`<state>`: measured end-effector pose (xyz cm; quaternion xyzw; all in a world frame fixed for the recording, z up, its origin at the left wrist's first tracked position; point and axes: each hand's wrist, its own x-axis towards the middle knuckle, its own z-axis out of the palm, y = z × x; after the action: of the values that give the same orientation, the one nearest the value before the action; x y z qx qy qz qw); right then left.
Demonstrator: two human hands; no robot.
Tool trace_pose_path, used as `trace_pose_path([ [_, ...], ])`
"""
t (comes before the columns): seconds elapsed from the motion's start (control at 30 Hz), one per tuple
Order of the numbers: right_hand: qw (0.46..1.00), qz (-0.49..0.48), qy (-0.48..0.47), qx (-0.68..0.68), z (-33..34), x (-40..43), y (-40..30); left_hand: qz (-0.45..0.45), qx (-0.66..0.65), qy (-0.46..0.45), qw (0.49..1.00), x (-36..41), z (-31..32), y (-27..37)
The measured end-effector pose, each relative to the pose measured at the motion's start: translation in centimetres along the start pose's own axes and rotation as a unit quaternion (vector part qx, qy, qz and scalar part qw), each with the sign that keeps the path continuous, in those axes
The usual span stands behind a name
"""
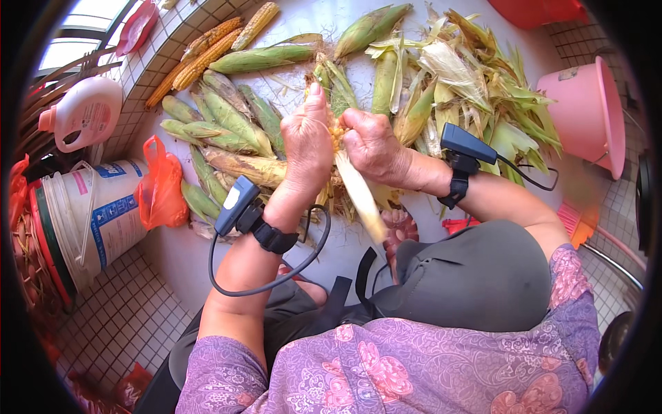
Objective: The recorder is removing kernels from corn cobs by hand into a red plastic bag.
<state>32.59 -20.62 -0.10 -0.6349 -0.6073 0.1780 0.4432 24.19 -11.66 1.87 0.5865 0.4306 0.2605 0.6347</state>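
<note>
A partly husked ear of corn [337,135] shows yellow kernels between my two hands. My left hand [309,137] is wrapped around it, thumb pointing up. My right hand [375,145] is curled into a fist against the ear's other side; its fingers hide exactly what part they grip. Below the hands hangs a pale husk strip [359,194], blurred at its lower end. Unhusked green ears [227,116] lie in a heap left of my left hand. Beyond my right hand spreads a pile of stripped husks [465,85].
Several husked yellow ears [207,59] lie at the far left on the pale floor [170,264]. A white bucket [116,207], a red plastic bag [161,191] and a detergent bottle [93,114] stand left. On the right is a pink bucket [576,114]. Straps and cables circle both wrists.
</note>
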Motion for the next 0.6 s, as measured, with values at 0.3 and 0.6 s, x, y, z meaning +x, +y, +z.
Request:
trace_pose_path([
  [0.3,0.974,0.065,-0.067,0.209,-1.8,1.8,0.9,-0.003,0.012,-0.025,1.000,1.0,-1.0,0.6],
  [0.6,0.959,0.172,-0.105,0.199,-1.6,2.1,0.7,0.038,0.048,-0.104,0.993,1.3,-1.5,-0.2],
])
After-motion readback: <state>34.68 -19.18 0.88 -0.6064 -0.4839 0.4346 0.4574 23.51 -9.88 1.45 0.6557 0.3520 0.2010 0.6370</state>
